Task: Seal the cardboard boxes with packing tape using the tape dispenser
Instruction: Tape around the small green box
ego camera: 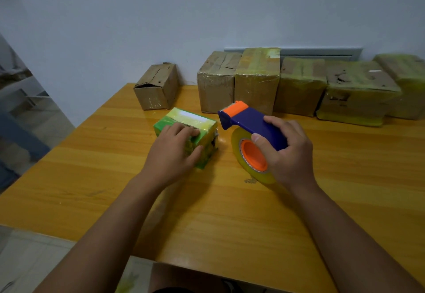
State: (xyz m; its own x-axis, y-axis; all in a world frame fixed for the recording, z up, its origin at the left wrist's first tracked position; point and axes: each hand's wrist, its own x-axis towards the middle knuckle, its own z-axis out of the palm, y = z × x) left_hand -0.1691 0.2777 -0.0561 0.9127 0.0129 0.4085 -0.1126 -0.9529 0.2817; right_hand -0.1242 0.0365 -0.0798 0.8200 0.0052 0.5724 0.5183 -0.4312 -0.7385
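Along the back edge of the desk point(345, 200), against the wall, stands a row of cardboard boxes. The five at right point(299, 85) carry glossy yellowish tape over tops and sides and appear sealed. The lone brown box at left point(157, 87) has a torn, creased top with no clear tape across it, and I judge it still to be done. Nearer, mid-desk, lies a small box point(186, 136), heavily wrapped in green-yellow tape. The left hand point(171, 152) rests on it, fingers flat, grip released. Just beside it, the right hand point(285, 150) has its grip clenched round the blue-and-orange tape dispenser point(250, 122), roll point(250, 154) loaded, cutter end raised clear of the box. Pale label patches show on two boxes; no writing or brand is legible.
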